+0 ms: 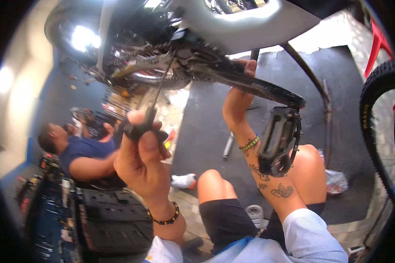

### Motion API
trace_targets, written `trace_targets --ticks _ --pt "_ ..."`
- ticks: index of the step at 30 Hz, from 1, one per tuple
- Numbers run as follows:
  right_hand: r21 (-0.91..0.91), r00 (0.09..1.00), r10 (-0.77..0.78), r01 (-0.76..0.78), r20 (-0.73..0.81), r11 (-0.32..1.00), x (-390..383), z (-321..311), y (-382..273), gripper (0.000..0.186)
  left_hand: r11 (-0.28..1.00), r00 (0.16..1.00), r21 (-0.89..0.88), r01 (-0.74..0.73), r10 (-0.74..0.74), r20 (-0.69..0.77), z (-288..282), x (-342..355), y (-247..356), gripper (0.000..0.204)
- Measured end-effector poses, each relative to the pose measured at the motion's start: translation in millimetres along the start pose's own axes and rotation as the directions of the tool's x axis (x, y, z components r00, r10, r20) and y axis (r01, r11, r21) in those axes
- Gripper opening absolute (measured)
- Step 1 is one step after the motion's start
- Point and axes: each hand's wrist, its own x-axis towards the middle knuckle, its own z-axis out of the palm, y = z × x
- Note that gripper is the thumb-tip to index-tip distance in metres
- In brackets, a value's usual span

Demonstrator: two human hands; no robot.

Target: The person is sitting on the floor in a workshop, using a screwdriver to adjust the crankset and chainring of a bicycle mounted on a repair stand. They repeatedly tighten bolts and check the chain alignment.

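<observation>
My left hand (pixel 142 168) is closed round the black handle of a T-handle hex wrench (pixel 150 116). The wrench's thin shaft slants up to the chainring area of a bicycle (pixel 245 28), where its tip is hard to make out. My right hand (pixel 245 81) wraps the crank arm (pixel 263 85) from behind; the thumb shows above the arm, and most fingers are hidden. From the crank's lower end hangs a black flat pedal (pixel 278 138), in front of my right forearm.
A black mat (pixel 206 136) covers the floor under the bike, with a stand leg (pixel 309 68) over it. A bicycle wheel (pixel 382 127) stands at the right. An open black tool case (pixel 114 219) lies lower left, near another person (pixel 85 153). A plastic bag (pixel 336 182) rests on the mat.
</observation>
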Motion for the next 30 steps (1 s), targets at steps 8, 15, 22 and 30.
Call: trace_targets --ticks 8,15,22,30 --pt "-0.067 0.887 0.055 -0.027 0.458 0.997 43 -89 15 0.039 0.956 0.962 0.138 -0.260 0.268 -0.043 7 -7 -34 0.024" --pt "-0.155 0.907 0.266 -0.226 0.327 0.962 39 -222 -111 0.063 0.944 0.948 0.097 -0.317 0.311 0.064 2 5 -30 0.041" --pt "-0.452 0.776 0.483 -0.289 0.406 0.844 -3 -140 -177 0.088 0.890 0.936 0.302 -0.343 0.298 0.187 -1 13 0 0.041" --pt "-0.516 0.776 0.545 -0.341 0.317 0.786 -4 -132 -192 0.057 0.877 0.878 0.050 -0.479 0.479 0.014 -1 28 -22 0.033"
